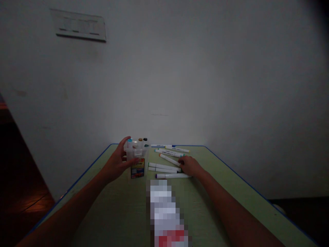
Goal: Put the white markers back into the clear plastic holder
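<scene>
My left hand (118,163) is wrapped round a clear plastic container (138,153) that stands upright at the table's far left. Several markers poke out of its top, with light blue, brown, black and dark green ends, and a printed label (137,168) is on its front. To the right, my right hand (190,166) has its fingers closed on the near end of a white marker with an orange tip (169,159). White markers lie around that hand: a green-ended one (164,167) to its left, a purple-ended one (172,176) just below, and a yellow-ended one (181,150) behind.
The pale green table (110,212) has a blue edge and meets a grey wall (205,85) at the back. A pixelated white and red item (167,212) covers the near middle. A switch plate (79,25) is on the wall at upper left.
</scene>
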